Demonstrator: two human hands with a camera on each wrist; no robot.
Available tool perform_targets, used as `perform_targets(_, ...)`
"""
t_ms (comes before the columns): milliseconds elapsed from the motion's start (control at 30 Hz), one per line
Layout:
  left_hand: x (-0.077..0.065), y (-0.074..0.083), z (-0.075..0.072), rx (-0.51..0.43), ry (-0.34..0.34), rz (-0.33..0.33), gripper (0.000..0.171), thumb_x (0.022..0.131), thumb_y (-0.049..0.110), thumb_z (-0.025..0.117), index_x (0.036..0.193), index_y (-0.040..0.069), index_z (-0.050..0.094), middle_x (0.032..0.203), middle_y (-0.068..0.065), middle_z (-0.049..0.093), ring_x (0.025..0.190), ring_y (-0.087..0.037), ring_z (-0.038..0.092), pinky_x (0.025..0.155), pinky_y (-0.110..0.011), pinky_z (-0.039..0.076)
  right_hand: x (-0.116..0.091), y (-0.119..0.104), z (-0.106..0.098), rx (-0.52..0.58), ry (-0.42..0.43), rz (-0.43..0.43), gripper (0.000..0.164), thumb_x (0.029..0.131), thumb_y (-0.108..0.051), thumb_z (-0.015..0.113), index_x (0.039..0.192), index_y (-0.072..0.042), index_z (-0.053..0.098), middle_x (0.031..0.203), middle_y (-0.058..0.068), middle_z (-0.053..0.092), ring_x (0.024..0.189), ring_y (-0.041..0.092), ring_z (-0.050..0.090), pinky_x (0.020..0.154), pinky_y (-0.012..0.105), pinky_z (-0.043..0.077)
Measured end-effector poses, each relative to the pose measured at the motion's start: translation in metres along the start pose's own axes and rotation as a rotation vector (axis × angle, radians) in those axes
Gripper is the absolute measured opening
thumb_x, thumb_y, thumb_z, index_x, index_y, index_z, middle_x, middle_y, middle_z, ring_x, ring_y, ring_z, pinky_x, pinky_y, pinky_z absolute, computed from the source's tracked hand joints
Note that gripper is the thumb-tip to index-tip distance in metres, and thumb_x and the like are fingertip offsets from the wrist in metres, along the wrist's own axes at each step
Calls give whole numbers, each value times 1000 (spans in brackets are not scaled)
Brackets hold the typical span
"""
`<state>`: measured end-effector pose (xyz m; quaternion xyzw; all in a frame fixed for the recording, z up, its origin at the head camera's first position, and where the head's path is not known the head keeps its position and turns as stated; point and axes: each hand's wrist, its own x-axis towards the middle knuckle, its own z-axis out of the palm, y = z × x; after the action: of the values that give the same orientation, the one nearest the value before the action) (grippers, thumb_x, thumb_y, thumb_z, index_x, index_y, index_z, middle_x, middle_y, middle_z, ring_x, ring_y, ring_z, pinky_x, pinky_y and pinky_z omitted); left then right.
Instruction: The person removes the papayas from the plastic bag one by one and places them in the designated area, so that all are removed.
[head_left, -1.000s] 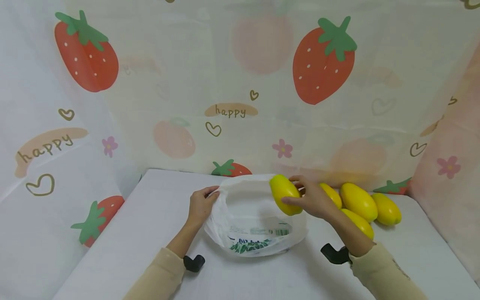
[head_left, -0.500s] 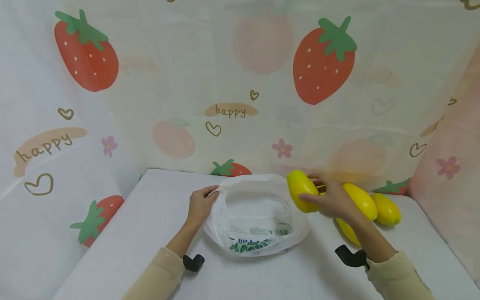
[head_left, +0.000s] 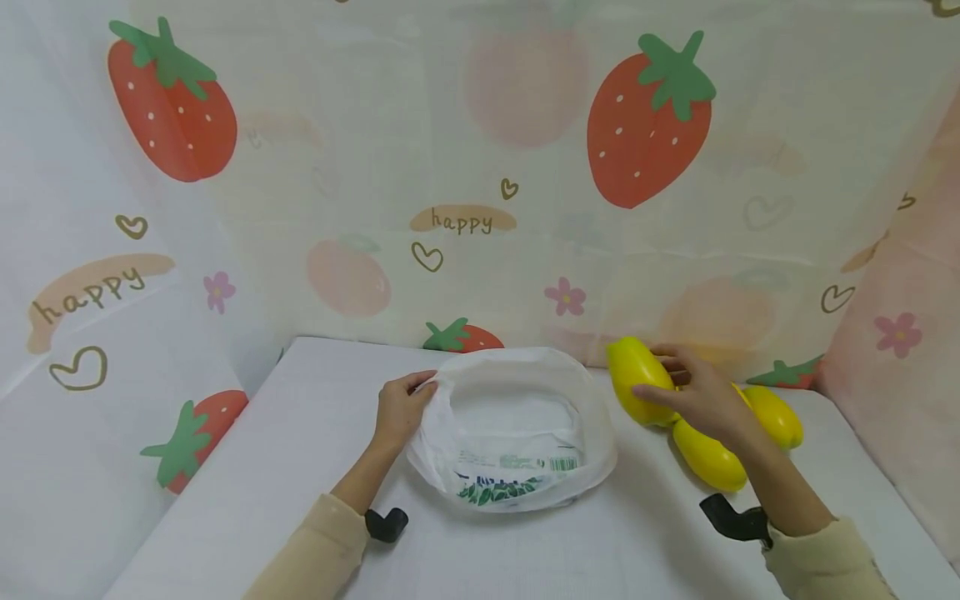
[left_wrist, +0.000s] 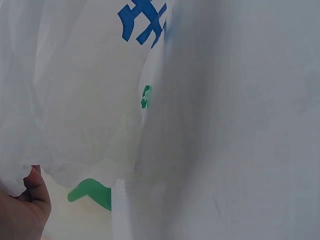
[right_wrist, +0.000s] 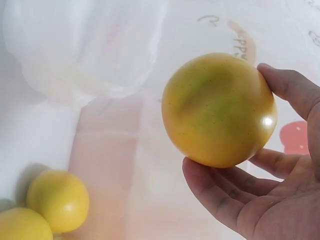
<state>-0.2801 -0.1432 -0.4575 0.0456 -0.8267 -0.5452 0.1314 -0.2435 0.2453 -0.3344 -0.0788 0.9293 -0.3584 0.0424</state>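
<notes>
With thumb and fingers spread round its sides, my right hand [head_left: 708,396] grips a yellow mango [head_left: 637,383] to the right of the bag. The right wrist view shows that mango [right_wrist: 217,110] end on, greenish in the middle, with the thumb above and the other fingers below. My left hand [head_left: 401,408] pinches the left rim of a white plastic bag [head_left: 600,467], whose mouth stands wide. Green leaf print, blue letters and a barcode show on the bag; no mango shows inside. Other mangoes [head_left: 708,458] lie beneath and behind my right hand, partly hidden by it.
A white table [head_left: 300,467] bears everything. Behind it hangs a cloth backdrop [head_left: 360,167] printed with strawberries, hearts and "happy", with side panels at left and right. A black wrist mount [head_left: 735,517] sticks out from my right wrist, another [head_left: 387,525] from my left.
My right hand has carried the mango rightward, from over the bag's right side to beside the other mangoes. The left hand and the bag have stayed nearly in place.
</notes>
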Motion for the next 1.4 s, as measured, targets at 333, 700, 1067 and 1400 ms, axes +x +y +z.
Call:
perform_targets(333,-1,1,-2,0,0,2,25,93,12,64,114,3,71,114,-17,72,93,-24,68,78,-28,57,-6,15,-11,22,-2,-14,78,89,-50,65,148,-8,35,142,28,45,117,41,51,93,51,52)
perform_targets(700,-5,3,-4,-16,-10,8,25,92,11,63,113,0,71,113,-18,72,94,-24,68,73,-21,54,-17,32,-25,-23,16,18,83,88,-53,64,148,-5,33,142,30,43,120,45,49,91,57,50)
perform_targets(1067,-4,4,-4,-27,-8,15,25,93,12,63,114,2,71,113,-17,72,91,-24,68,72,-20,54,-25,52,-35,-53,42,37,79,91,-48,63,147,-1,33,142,32,44,117,47,52,88,55,54)
perform_targets(1400,-6,4,-4,-19,0,11,25,93,11,63,114,1,71,113,-18,72,91,-24,68,74,-25,56,-34,73,-42,-80,42,69,82,91,-49,62,147,2,32,140,36,43,117,52,51,82,52,58)
